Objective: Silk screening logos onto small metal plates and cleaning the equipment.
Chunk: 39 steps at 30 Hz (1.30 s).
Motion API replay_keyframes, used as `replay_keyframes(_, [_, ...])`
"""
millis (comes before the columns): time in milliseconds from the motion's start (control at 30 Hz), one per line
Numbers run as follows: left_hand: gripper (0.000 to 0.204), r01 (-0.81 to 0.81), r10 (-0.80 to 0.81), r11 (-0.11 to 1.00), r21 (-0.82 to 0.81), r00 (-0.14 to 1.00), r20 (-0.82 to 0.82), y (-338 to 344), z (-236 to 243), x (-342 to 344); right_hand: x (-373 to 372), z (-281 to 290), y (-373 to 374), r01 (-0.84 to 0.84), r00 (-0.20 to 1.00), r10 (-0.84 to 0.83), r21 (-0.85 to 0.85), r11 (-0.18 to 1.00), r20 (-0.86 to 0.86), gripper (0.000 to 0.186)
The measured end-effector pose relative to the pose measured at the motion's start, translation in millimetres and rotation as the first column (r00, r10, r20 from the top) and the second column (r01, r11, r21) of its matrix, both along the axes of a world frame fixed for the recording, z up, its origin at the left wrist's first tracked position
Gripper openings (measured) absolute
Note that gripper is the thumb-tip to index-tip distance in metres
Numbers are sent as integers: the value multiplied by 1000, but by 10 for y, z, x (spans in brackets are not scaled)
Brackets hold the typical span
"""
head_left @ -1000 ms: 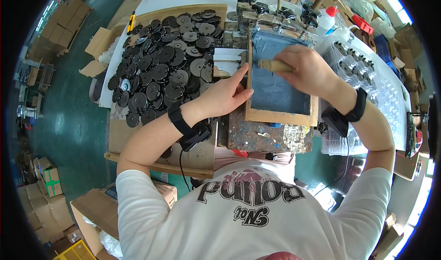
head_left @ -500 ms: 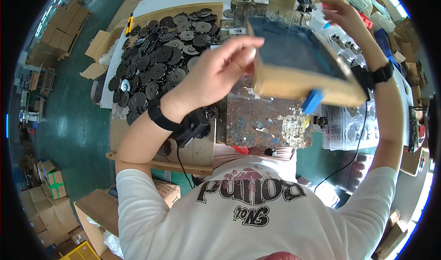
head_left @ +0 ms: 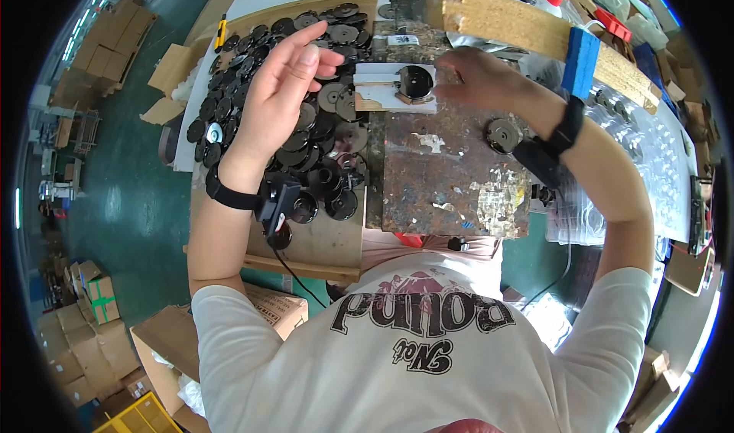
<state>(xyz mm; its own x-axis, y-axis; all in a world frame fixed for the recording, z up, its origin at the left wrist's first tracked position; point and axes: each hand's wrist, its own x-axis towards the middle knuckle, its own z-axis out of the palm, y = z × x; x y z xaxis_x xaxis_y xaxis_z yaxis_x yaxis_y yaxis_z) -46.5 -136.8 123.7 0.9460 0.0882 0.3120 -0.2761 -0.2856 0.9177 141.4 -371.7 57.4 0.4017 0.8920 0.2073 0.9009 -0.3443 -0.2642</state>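
Note:
A black round disc lies on a small white plate fixed on the paint-stained bench. My right hand reaches in from the right, its slightly blurred fingers apart at the disc's right edge; whether they touch it I cannot tell. My left hand hangs with fingers spread and nothing in it, over a heap of black discs. Raised beyond my right forearm is the wooden frame with a blue block on its near bar. Another disc rests on the bench beside my right wrist.
The heaped discs fill a wooden-edged board on the left, with a yellow cutter at its far corner. Clear plastic trays holding discs stand at the right. Cables hang from both wrist devices. Cardboard boxes stand on the floor at left.
The wooden frame has swung up and away, uncovering the plate and disc. My left hand has let go of the frame and moved left. My right hand has come down toward the disc.

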Motion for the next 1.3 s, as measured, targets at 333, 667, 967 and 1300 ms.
replay_keyframes(333, [40,123,194,450,885,953,-232,539,-595,-154,-176,185,406,136,965,-169,-166,977,-200,36])
replay_keyframes(667, [46,281,127,565,776,900,-418,662,-602,-3,-79,633,-890,187,955,-231,-226,956,-186,29])
replay_keyframes(967, [49,272,266,589,761,824,-500,708,-637,10,681,726,-2636,697,684,-723,-201,688,-100,41])
replay_keyframes(1300, [36,134,258,574,808,907,-333,689,-764,47,783,566,-2947,704,697,-717,-161,692,-33,29])
